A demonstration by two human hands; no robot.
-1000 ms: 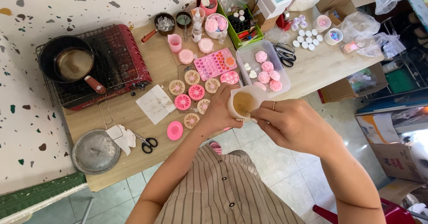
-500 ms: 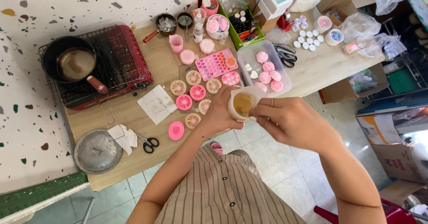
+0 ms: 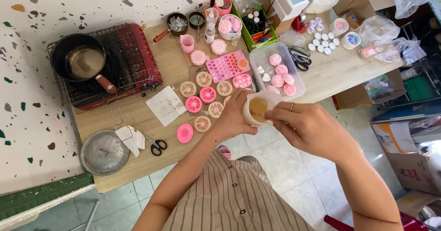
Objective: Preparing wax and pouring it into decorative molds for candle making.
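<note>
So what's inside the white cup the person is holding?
The white cup, held by the left hand with the right hand at its rim, holds a brownish-yellow liquid. Its depth and the cup's bottom are hidden by the liquid and fingers.

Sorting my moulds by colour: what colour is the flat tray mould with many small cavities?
Pink, the silicone tray mould, seen clearly in the head view.

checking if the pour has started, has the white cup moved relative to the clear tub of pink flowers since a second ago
No. The white cup remains just below the clear tub; the whole view shifted together.
</note>
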